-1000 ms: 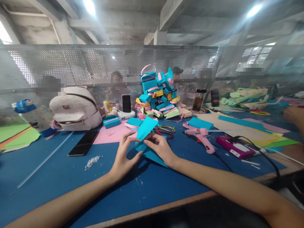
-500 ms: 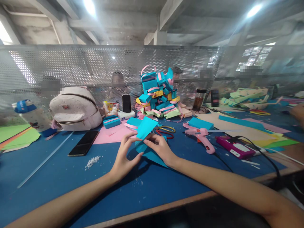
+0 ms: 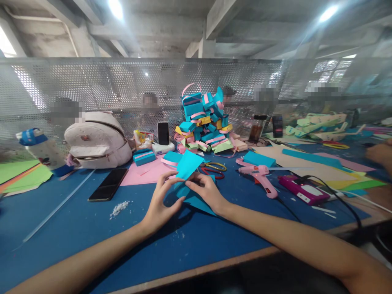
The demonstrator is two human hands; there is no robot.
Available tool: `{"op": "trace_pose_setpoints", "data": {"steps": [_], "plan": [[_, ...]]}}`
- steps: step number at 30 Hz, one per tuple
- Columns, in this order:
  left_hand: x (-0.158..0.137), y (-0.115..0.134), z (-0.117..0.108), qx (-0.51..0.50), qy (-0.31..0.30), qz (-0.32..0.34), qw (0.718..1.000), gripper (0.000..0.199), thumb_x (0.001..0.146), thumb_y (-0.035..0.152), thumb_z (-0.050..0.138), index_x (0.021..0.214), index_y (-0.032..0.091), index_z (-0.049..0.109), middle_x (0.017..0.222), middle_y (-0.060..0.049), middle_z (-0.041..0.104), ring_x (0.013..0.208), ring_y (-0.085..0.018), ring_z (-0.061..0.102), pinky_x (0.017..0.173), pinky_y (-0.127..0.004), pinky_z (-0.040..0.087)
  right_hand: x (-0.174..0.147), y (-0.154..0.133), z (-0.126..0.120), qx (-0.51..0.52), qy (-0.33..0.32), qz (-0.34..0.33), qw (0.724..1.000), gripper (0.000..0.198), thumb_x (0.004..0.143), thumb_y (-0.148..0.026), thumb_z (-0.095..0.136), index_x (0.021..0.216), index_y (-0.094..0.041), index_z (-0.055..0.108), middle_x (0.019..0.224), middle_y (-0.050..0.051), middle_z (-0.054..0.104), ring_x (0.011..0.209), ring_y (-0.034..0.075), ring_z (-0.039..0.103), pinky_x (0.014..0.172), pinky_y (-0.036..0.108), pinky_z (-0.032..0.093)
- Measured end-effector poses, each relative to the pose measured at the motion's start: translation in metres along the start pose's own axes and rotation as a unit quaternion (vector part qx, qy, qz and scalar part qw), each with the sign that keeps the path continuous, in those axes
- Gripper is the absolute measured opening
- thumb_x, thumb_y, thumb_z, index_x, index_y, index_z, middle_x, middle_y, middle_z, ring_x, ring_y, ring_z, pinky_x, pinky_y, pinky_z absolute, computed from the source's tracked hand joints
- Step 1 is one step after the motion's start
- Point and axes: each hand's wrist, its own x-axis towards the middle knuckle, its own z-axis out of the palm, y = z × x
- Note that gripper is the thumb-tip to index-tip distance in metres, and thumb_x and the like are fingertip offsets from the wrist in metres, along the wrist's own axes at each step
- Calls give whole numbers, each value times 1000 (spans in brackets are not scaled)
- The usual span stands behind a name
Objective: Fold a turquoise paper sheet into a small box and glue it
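Note:
A folded sheet of blue paper (image 3: 190,163) is held up over the table between my two hands. One flap rises toward the back, and another part slopes down under my right palm. My left hand (image 3: 161,201) is closed on its left side, fingertips at the crease and thumb by the lower part. On the right side, my right hand (image 3: 210,192) pinches the paper between thumb and bent fingers, some of which are hidden behind it. Scissors (image 3: 218,166) with yellow and red handles lie just beyond my right hand. A pink sheet (image 3: 134,175) lies beyond my left hand.
A pile of small paper boxes (image 3: 203,122) stands at the back. At right are a pink glue gun (image 3: 260,179), a purple device (image 3: 303,191) and cables. At left are a phone (image 3: 108,185), a ruler-like strip (image 3: 58,208), a backpack (image 3: 94,141) and a bottle (image 3: 45,153).

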Motion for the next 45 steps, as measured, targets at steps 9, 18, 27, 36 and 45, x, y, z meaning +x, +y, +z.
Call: {"op": "trace_pose_setpoints", "data": {"steps": [9,18,27,36,45], "plan": [[0,2,0,-7,-3,-1,1000,34,88,22,62,121,27,55,135,-9,47,131,-26,45,111,-45,38,0,-1,0,4,-2,5,1000,21,80,-40,71,83,-19,68,82,2,66,79,18,60,75,31,46],[0,4,-1,-10,3,-2,1000,33,88,21,63,119,26,55,134,-9,47,130,-24,44,110,-41,38,1,-4,0,12,6,3,1000,21,81,-39,69,81,-18,68,82,2,65,80,17,59,75,30,44],[0,2,0,-9,8,-5,1000,30,88,20,63,116,26,55,133,-8,47,129,-23,46,109,-40,38,1,-2,0,35,15,12,999,21,81,-39,71,82,-19,69,84,2,66,82,18,59,77,30,44],[-1,1,1,-17,30,0,999,33,87,20,63,117,25,50,129,-9,50,127,-23,46,108,-40,38,0,-2,0,64,26,48,996,23,79,-40,73,83,-18,68,83,1,65,78,16,57,72,28,44],[0,2,1,-19,34,-5,999,33,86,18,63,116,24,51,126,-8,52,125,-23,48,107,-39,39,0,-3,1,50,23,37,998,22,80,-40,72,82,-18,68,83,1,65,80,16,57,74,28,43]]}}
